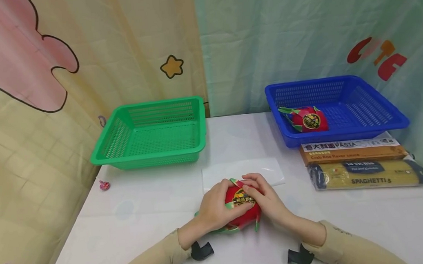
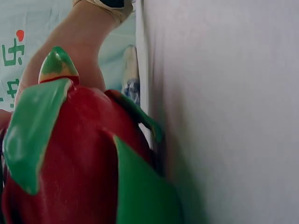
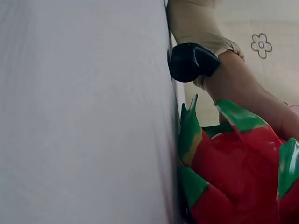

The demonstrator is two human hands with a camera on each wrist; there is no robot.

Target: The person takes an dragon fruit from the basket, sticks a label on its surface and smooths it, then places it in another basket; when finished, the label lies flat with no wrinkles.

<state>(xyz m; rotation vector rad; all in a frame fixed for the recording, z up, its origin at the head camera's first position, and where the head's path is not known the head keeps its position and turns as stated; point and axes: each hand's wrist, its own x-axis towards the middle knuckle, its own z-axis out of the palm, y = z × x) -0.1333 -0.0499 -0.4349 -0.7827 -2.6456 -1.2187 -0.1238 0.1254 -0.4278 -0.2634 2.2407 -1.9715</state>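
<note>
A red dragon fruit (image 1: 250,217) with green-tipped scales and a round dark and yellow label sits at the front middle of the white table. From its left side my left hand (image 1: 213,205) grips it, the thumb lying across the front below the label. My right hand (image 1: 269,199) holds the right side, with fingers over the top. Close up, the dragon fruit (image 2: 84,154) fills the lower left of the left wrist view. The right wrist view has the same dragon fruit (image 3: 238,168) low on the right, close to the table surface.
Behind the hands lies a flat clear plastic bag (image 1: 243,167). A green basket (image 1: 148,157) stands back left, near a lollipop (image 1: 104,185). At back right, a blue basket (image 1: 348,132) holds another dragon fruit (image 1: 308,119). A pasta box (image 1: 353,150) and spaghetti pack (image 1: 369,175) lie before it.
</note>
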